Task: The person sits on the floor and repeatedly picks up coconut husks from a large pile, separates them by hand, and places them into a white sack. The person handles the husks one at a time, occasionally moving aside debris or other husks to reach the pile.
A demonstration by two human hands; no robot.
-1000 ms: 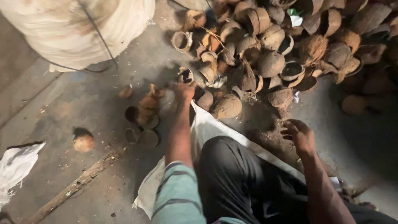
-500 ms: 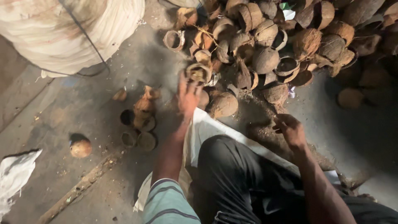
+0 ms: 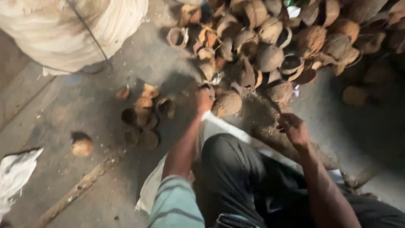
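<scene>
Left hand [image 3: 204, 99] stretched to coconut shells [image 3: 253, 46]; right hand [image 3: 294, 130] half-curled.

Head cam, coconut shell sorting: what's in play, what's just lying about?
In play: left hand reaching into the big heap of brown coconut shells; small cluster of shell halves; right hand.
Lying about: bulging white sack, lone round shell, white cloth, wooden stick.

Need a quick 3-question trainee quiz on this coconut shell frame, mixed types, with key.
1. True or false: the left hand reaches out to the pile of coconut shells.
2. The small cluster of shells lies on which side of the left arm: A) person's left, B) person's right?
3. What big object fills the top left corner?

Key: 1 true. 2 A. 3 a bulging pale sack. The right hand is loosely curled near the floor; whether it holds anything is unclear.
</scene>
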